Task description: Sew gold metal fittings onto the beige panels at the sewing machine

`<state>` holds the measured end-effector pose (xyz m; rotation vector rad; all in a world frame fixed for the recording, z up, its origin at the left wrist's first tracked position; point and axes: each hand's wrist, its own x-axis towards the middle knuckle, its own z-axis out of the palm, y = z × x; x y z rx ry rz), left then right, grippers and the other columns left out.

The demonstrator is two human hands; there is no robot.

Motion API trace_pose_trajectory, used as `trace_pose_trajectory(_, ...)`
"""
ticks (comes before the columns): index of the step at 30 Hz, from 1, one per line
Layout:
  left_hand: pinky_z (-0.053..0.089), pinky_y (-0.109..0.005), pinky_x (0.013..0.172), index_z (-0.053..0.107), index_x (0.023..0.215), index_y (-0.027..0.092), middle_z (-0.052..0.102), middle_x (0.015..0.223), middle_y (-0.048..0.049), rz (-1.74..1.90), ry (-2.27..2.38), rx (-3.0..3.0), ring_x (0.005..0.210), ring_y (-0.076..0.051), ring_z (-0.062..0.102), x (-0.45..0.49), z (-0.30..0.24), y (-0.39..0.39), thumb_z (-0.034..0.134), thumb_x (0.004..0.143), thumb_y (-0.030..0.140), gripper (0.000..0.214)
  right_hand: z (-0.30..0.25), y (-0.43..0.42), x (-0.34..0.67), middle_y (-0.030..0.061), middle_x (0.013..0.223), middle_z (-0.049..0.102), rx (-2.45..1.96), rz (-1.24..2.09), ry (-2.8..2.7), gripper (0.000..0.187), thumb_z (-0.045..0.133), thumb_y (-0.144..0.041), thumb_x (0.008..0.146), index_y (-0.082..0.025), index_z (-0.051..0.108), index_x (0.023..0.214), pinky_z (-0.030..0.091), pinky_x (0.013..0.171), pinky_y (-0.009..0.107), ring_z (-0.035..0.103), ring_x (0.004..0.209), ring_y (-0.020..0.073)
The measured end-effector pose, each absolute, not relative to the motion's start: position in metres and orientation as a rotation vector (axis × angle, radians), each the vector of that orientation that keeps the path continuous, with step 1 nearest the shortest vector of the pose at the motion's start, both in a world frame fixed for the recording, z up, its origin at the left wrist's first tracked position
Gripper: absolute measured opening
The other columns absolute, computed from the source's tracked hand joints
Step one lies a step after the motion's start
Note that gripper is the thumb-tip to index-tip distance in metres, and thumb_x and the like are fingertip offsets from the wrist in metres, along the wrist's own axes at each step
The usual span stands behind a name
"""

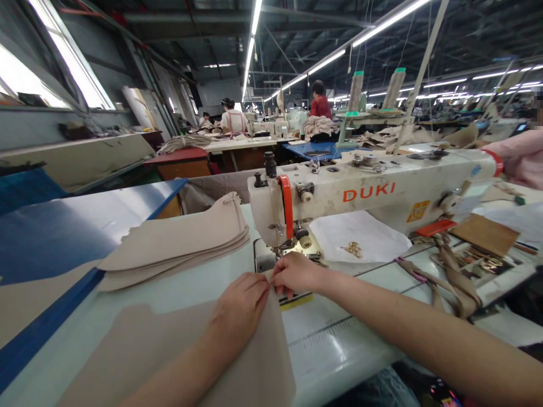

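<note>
A beige fabric panel (178, 339) lies across the front of the sewing machine bed and hangs toward me. My left hand (241, 302) rests on its far corner, fingers together and pressing the cloth. Right beside it, my right hand (294, 273) pinches the fabric's edge just in front of the needle area. The white sewing machine (322, 198) with orange trim stands over both hands; its needle and presser foot are partly hidden behind my right hand. Left of the machine head sits a stack of beige fabric panels (182, 240).
A white cloth (360, 234) holding small gold metal pieces (353, 249) lies under the machine arm. To the right are beige straps (456, 277) and a brown board (485, 234). A blue-edged table (85, 217) adjoins at left. Behind, several people work; a pink sleeve (521, 158) shows at right.
</note>
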<state>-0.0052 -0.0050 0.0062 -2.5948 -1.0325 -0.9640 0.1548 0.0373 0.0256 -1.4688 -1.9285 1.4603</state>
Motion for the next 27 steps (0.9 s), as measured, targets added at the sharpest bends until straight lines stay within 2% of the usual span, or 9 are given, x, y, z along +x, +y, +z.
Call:
trace_pose_trajectory(12, 0.053, -0.028, 0.066, 0.059, 0.07, 0.018, 0.066, 0.072, -0.0039, -0.923, -1.151, -2.611, 0.069, -0.017, 0.062, 0.001, 0.009, -0.005, 0.043, 0.081, 0.011, 0.021, 0.035, 0.033, 0.155, -0.0025, 0.051, 0.058, -1.509, 1.261, -2.116, 0.017, 0.051, -0.011, 0.072, -0.015, 0.056, 0.057, 0.042, 0.046, 0.02, 0.055, 0.044, 0.0108)
trace_pose_trajectory(16, 0.053, -0.029, 0.065, 0.058, 0.068, 0.019, 0.067, 0.071, -0.004, -0.901, -1.17, -2.621, 0.068, -0.017, 0.062, 0.001, 0.011, -0.004, 0.045, 0.08, 0.012, 0.019, 0.033, 0.025, 0.166, 0.0008, 0.065, 0.063, -1.44, 0.922, -2.235, 0.013, 0.052, -0.012, 0.076, -0.016, 0.061, 0.068, 0.043, 0.061, 0.024, 0.059, 0.063, 0.0151)
trace_pose_trajectory(20, 0.053, -0.029, 0.067, 0.058, 0.068, 0.019, 0.068, 0.072, -0.0036, -0.916, -1.187, -2.632, 0.071, -0.017, 0.063, 0.0, 0.01, -0.004, 0.045, 0.079, 0.012, 0.018, 0.028, 0.003, 0.19, 0.005, 0.086, 0.064, -1.155, 0.58, -2.506, 0.013, 0.052, -0.011, 0.082, -0.016, 0.064, 0.079, 0.04, 0.079, 0.03, 0.055, 0.084, 0.0187)
trace_pose_trajectory(24, 0.053, -0.029, 0.068, 0.06, 0.07, 0.019, 0.068, 0.074, -0.0037, -0.929, -1.196, -2.64, 0.072, -0.017, 0.063, 0.0, 0.008, -0.003, 0.045, 0.079, 0.011, 0.019, 0.024, -0.015, 0.208, 0.0086, 0.094, 0.061, -0.571, -0.034, -2.855, 0.016, 0.047, -0.014, 0.091, -0.011, 0.06, 0.1, 0.041, 0.083, 0.031, 0.05, 0.092, 0.0192)
trace_pose_trajectory(27, 0.052, -0.028, 0.069, 0.06, 0.071, 0.019, 0.068, 0.074, -0.0034, -0.944, -1.196, -2.64, 0.073, -0.017, 0.062, -0.001, 0.007, -0.002, 0.045, 0.08, 0.011, 0.019, 0.022, -0.017, 0.208, 0.0078, 0.099, 0.06, -0.543, -0.146, -2.845, 0.018, 0.046, -0.017, 0.093, -0.012, 0.058, 0.105, 0.041, 0.085, 0.03, 0.048, 0.097, 0.0184)
